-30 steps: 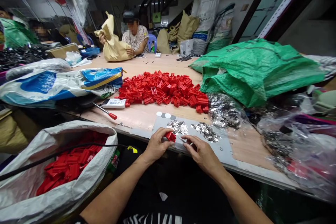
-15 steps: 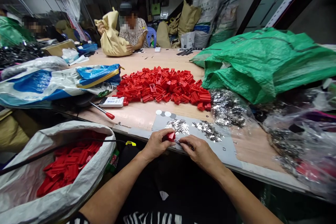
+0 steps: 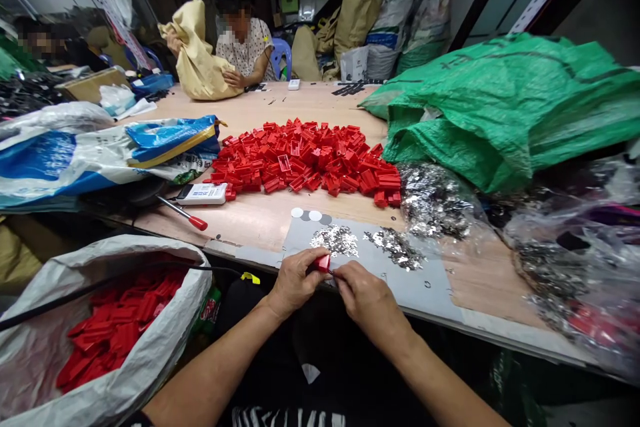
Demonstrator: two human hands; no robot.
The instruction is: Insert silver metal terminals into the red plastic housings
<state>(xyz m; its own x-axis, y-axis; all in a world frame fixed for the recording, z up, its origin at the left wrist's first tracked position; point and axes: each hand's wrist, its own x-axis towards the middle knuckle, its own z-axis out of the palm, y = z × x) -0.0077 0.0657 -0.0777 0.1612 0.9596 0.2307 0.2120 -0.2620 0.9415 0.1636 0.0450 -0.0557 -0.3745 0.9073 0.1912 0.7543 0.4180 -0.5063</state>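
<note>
My left hand [image 3: 295, 282] pinches a small red plastic box-like part [image 3: 323, 263] at the near edge of the table. Close on its right, my right hand [image 3: 369, 297] has its fingers closed on a thin dark tool [image 3: 331, 273], whose tip points at the red part. Whether the tip touches inside is hidden. Just beyond my hands, small shiny metal clips [image 3: 334, 240] lie on a grey mat [image 3: 435, 287], with a second heap of metal clips [image 3: 397, 248] to the right. A large pile of red plastic parts [image 3: 305, 160] is behind the mat.
At my lower left, a white sack [image 3: 190, 320] holds more red parts. A red-tipped rod [image 3: 197, 222] and a white device [image 3: 203, 193] lie left. Green sacking [image 3: 500, 107] and plastic bags [image 3: 590, 260] crowd the right. Across the table a person handles a tan sack [image 3: 200, 60].
My right hand has come closer to the red part, and less of the thin tool shows. The whole view has shifted slightly. My left hand keeps its pinch.
</note>
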